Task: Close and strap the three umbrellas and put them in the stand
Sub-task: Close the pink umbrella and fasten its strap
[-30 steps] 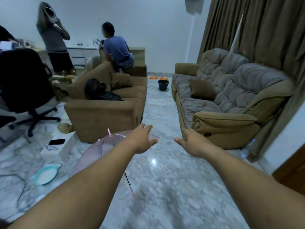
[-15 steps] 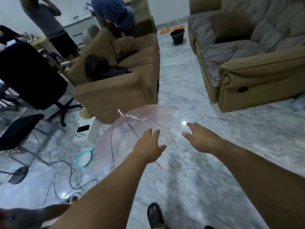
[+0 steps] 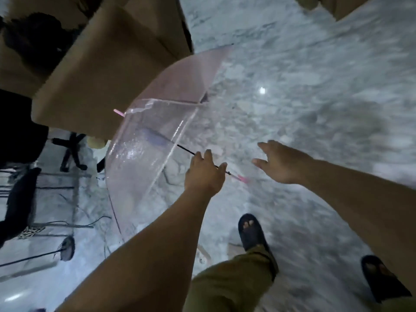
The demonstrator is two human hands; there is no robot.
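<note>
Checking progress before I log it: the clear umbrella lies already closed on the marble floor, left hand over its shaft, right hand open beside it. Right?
Not quite. In the head view the clear umbrella is open, canopy spread. The rest holds: left hand over its shaft, right hand open beside it.

Open umbrella on the floor, just before the armchair (left hand over its shaft)

umbrella canopy: showing clear, glossy plastic
floor: gleaming as polished marble-like stone
armchair: looking matt tan cloth
</note>
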